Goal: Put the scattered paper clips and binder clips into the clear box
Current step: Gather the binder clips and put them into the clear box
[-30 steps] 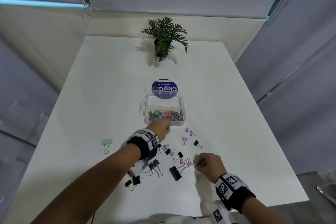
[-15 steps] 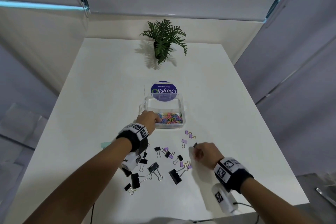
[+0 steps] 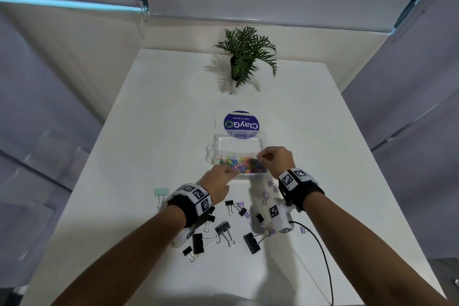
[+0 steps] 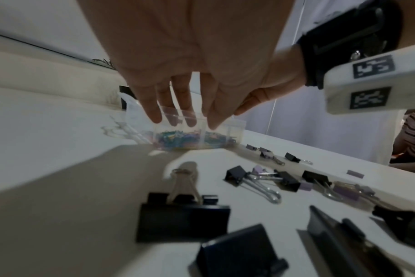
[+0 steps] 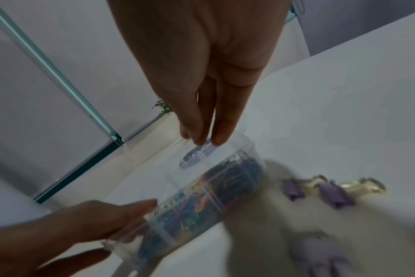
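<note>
The clear box [image 3: 215,154] sits mid-table, and its near half holds a heap of coloured paper clips [image 3: 243,165]. My left hand [image 3: 232,174] lies at the box's near left edge, its straight fingers [image 4: 183,112] against the near wall of the box [image 4: 235,129]. My right hand [image 3: 259,156] hovers over the right side of the box [image 5: 225,168]. Its thumb and fingertips [image 5: 205,141] point down close together, and nothing shows between them. Black binder clips [image 3: 251,243] and small purple ones [image 3: 266,195] lie scattered nearer me.
The box's lid with a round blue label [image 3: 241,125] stands open behind it. A mint binder clip [image 3: 161,192] lies apart at the left. A potted plant [image 3: 244,57] stands at the far edge. A black cable [image 3: 320,251] trails from my right wrist.
My right hand has risen from the scattered binder clips and moved forward over the box. My left hand has stayed at the box's near edge.
</note>
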`<state>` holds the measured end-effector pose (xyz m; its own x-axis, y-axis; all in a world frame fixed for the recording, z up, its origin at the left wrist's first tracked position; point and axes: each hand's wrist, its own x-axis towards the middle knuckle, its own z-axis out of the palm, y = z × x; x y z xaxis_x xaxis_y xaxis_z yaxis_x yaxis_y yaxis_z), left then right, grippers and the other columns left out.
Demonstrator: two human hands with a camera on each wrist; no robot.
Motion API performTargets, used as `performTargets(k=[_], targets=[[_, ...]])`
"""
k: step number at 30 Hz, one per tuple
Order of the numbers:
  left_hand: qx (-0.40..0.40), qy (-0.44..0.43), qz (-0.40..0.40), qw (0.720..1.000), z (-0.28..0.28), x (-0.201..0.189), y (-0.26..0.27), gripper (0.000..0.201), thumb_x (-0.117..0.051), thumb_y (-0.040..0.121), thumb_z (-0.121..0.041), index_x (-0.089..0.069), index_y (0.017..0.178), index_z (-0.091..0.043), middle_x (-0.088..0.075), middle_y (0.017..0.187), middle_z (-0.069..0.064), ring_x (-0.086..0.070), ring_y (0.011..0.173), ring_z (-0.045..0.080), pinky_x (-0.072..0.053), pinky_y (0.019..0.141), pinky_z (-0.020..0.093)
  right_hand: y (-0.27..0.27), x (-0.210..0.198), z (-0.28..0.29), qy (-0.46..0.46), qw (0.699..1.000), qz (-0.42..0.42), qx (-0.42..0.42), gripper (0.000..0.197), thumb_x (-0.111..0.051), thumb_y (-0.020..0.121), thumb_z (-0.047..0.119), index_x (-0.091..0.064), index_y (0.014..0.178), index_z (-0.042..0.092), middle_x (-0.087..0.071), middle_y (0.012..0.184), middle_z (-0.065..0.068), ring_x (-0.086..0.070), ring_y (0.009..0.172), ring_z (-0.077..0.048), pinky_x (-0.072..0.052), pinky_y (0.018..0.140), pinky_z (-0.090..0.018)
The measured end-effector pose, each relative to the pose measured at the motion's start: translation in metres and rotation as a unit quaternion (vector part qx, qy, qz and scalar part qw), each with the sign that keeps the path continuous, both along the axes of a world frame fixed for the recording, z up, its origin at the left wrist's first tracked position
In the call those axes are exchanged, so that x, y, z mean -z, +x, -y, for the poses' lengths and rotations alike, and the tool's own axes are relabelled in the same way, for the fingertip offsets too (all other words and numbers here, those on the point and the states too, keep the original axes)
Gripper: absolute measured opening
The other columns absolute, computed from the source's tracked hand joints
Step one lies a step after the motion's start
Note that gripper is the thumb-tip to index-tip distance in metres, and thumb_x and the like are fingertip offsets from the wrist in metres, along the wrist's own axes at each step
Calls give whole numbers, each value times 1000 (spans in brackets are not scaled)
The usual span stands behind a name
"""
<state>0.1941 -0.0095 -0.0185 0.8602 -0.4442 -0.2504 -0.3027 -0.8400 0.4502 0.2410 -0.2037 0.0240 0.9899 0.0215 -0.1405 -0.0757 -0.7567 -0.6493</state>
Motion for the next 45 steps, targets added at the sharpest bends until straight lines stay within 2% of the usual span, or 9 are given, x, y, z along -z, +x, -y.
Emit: performTargets(k=[7, 11, 15, 22, 28, 31, 35, 37, 45], targets=[[-19, -33, -16, 999, -12, 3, -14, 55, -48, 91, -8, -34, 144, -18, -40, 141, 8, -36, 133, 24, -33, 113, 41, -23, 24, 38, -18, 998, -1, 68, 21, -55, 79, -2, -69, 89, 10, -70, 96, -12, -60, 78, -23, -46, 75, -24], [-36, -64, 17, 997, -15, -2, -21, 55, -53, 89, -10, -37, 141, -15, -40, 140, 8, -37, 131, 25, -34, 113, 40, -49, 35, 48, -77, 988, -125, -39, 33, -72, 73, 12, -64, 105, 17, -51, 100, -8, -56, 89, -23, -43, 79, -24], [-91, -97, 64, 989, -24, -7, -31, 56, -58, 87, -16, -40, 139, -18, -39, 140, 5, -35, 132, 23, -31, 115, 39, -77, 42, 50, -65, 983, -141, -101, 61, -81, 65, 17, -54, 119, 21, -37, 103, 1, -47, 91, -14, -41, 84, -21], [-223, -18, 32, 974, -77, -9, -50, 64, -62, 87, -36, -36, 143, -20, -35, 147, 7, -26, 139, 26, -26, 117, 41, -105, 47, 66, -13, 987, -81, -135, 41, -82, 65, 22, -67, 99, 38, -46, 106, 3, -48, 90, 5, -37, 75, -4], [-208, 68, -90, 971, -99, 1, -78, 87, -54, 84, -58, -6, 151, -28, 0, 161, 1, 5, 149, 23, -4, 122, 45, -116, 38, 89, -90, 993, -75, -27, 42, -80, 67, 25, -63, 105, 26, -44, 105, -3, -55, 90, -17, -39, 78, -21], [-180, 89, -121, 972, -95, 7, -92, 107, -55, 70, -73, 1, 151, -28, 13, 160, 2, 15, 148, 24, 1, 122, 47, -126, 36, 93, -90, 986, -142, -12, 66, -83, 61, 36, -52, 118, 25, -38, 104, -1, -54, 88, -17, -44, 81, -24], [-123, 107, -132, 978, -81, 11, -106, 149, -25, 23, -103, 7, 149, -31, 27, 156, 6, 24, 145, 28, 2, 120, 50, -141, 34, 79, -73, 982, -165, -47, 84, -85, 54, 39, -42, 125, 27, -33, 110, 1, -51, 77, -1, -43, 78, -19], [-102, 123, -121, 980, -71, 15, -112, 147, -13, 21, -101, 11, 148, -32, 33, 154, 7, 28, 144, 30, 3, 119, 53, -145, 35, 66, -59, 983, -161, -73, 87, -86, 53, 38, -41, 127, 27, -33, 112, 2, -55, 85, -8, -47, 83, -23], [-110, 90, -91, 986, -46, 14, -128, 147, -36, 23, -97, 26, 142, -37, 43, 148, 2, 36, 139, 26, 8, 117, 56, -148, 41, 10, -62, 970, -142, -187, 101, -86, 48, 41, -32, 133, 31, -30, 127, -1, -52, 106, -20, -50, 88, -28]])
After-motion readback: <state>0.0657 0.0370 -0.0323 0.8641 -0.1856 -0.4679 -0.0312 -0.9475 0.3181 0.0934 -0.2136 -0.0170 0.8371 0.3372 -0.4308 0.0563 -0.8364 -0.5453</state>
